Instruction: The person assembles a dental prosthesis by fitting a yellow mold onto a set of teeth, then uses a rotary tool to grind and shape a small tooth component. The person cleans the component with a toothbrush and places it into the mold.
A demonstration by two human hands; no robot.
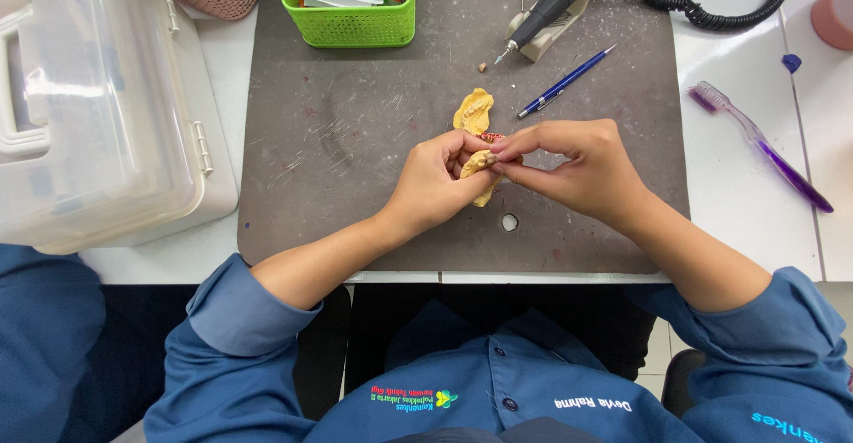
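We hold a small yellow dental cast [481, 164] between both hands above the middle of the grey mat [355, 141] that covers the surface. Our left hand [437, 179] has its grip pinched around the near part of the cast, fingers curled over it. Our right hand [582, 166] meets it from the right, thumb and forefinger pressed together on a small reddish piece [494, 138] at the top of the cast. A second yellow cast [474, 111] lies on the mat just beyond our hands, touching or nearly touching the one we hold; we cannot tell which.

Farther off, a green basket [351, 23] with papers sits at the far edge of the mat, and a dark rotary handpiece [553, 3] rests on its cradle to the right of it. A blue pen [566, 81] lies near the handpiece. A purple toothbrush [760, 143] lies on the white surface at right, and a clear plastic box [98, 105] stands at left.
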